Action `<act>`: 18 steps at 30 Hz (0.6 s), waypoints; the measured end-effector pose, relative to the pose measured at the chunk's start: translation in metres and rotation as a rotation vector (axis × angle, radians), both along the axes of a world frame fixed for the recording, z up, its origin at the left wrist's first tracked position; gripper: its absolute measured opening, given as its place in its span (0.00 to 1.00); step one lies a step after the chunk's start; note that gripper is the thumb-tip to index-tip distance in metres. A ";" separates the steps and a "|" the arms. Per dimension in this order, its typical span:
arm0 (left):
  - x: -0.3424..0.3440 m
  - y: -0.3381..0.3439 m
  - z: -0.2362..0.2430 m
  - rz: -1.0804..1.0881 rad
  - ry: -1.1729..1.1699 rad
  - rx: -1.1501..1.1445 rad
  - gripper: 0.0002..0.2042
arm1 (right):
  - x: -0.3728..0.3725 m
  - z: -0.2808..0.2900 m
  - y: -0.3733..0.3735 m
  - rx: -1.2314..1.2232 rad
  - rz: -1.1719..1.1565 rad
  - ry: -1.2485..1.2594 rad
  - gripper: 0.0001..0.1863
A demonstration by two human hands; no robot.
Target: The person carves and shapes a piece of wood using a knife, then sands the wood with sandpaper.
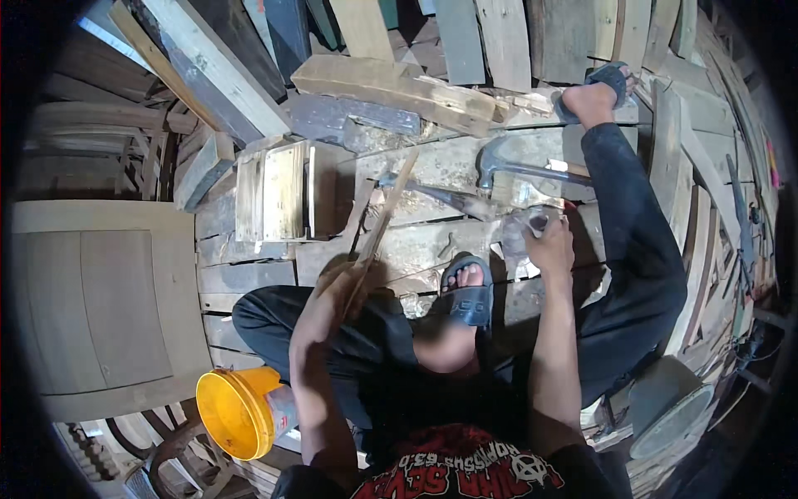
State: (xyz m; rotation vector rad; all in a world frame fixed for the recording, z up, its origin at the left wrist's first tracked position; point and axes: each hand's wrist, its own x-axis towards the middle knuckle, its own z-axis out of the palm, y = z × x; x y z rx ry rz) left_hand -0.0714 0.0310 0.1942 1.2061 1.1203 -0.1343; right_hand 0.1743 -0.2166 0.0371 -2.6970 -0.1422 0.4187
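My left hand [337, 287] is closed around a thin wooden strip [389, 204], which slants up and away over the plank floor. Beside a crumpled-looking clear plastic container [517, 235], my right hand [550, 245] has its fingers curled at the container's dark opening. What those fingers pinch is too small to make out. Just beyond lies a claw hammer [490, 166], its head to the left and its handle pointing toward my right leg. A second hammer-like tool [445, 196] rests between the strip and the container.
A short wooden block stack [283, 191] stands at left, near a panelled wooden door [116, 299]. Thick beams [395, 87] and leaning boards fill the far side. A yellow bucket [233, 414] sits at lower left, a grey bucket [669, 403] at lower right. Shavings litter the planks.
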 end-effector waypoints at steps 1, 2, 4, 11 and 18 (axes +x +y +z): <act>-0.002 -0.005 0.003 0.074 -0.071 -0.045 0.17 | -0.001 -0.007 -0.001 0.008 0.010 -0.010 0.32; -0.002 -0.008 -0.006 0.125 -0.163 -0.069 0.21 | -0.002 -0.020 -0.003 0.039 0.024 -0.008 0.33; 0.001 -0.011 -0.018 0.164 -0.287 -0.184 0.23 | 0.002 -0.021 0.001 0.036 0.050 0.115 0.36; 0.020 -0.026 -0.021 0.383 -0.319 -0.402 0.25 | -0.002 -0.027 -0.002 -0.084 0.047 0.067 0.38; 0.010 -0.029 -0.039 0.218 -0.472 -0.444 0.15 | 0.024 -0.049 -0.010 0.378 0.017 0.327 0.34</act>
